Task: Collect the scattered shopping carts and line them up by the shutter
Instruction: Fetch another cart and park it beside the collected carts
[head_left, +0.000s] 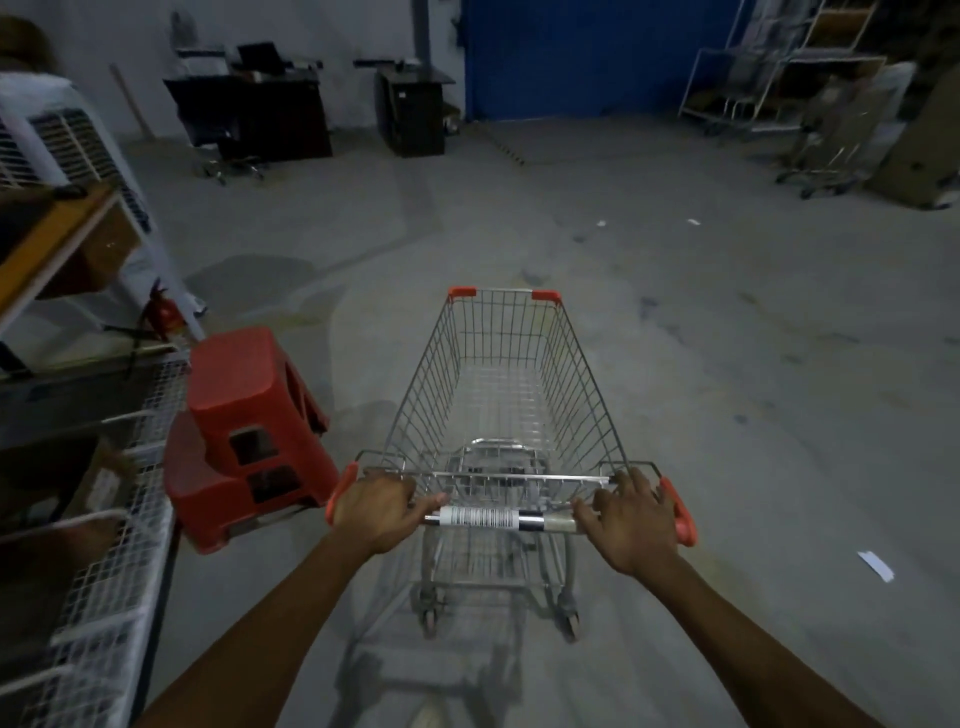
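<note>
Shopping cart (509, 395), empty, is seen in the head view standing midway across the concrete floor (727, 364), its nose aimed toward the blue shutter (587, 57) at the floor's far edge. Its handle bar (488, 518) is grasped at the left end by the left hand (376, 512), fingers wrapped round it. The right hand (636, 519) is laid over the right end with fingers spread; whether they close beneath cannot be told. Even pressure should be applied at both ends for a straight course, and the red step stool (249, 426) just beside the cart's left should be cleared. Front wheels are hidden beneath the basket; another cart (831, 140) near the far right corner is dim and blurred
</note>
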